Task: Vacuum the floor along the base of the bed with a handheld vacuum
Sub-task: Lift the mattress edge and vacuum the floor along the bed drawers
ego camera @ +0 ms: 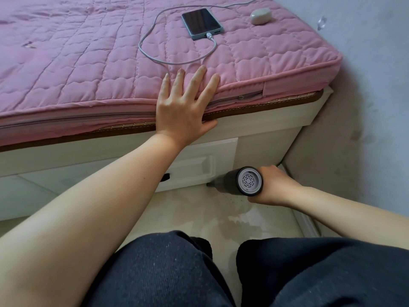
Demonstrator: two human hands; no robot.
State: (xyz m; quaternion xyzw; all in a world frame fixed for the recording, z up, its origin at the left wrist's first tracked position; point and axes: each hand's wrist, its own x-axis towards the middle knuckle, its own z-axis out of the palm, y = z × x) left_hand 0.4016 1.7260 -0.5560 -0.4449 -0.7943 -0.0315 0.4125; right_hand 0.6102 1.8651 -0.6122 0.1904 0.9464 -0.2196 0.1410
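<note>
My right hand (274, 185) grips a dark cylindrical handheld vacuum (241, 181) low at the right. Its grey vented end faces me and its nozzle tip touches the pale floor (199, 209) where it meets the white bed base (254, 127). Small dark specks lie on the floor just below the vacuum. My left hand (186, 105) rests flat with spread fingers on the edge of the pink quilted mattress (88, 63), the thumb down over the side.
A phone (201, 23) plugged into a white cable (155, 56) and a small beige case (260, 16) lie on the mattress. A drawer front (199, 160) sits in the bed base. A grey wall (365, 107) closes the right side. My dark-trousered knees (177, 273) fill the foreground.
</note>
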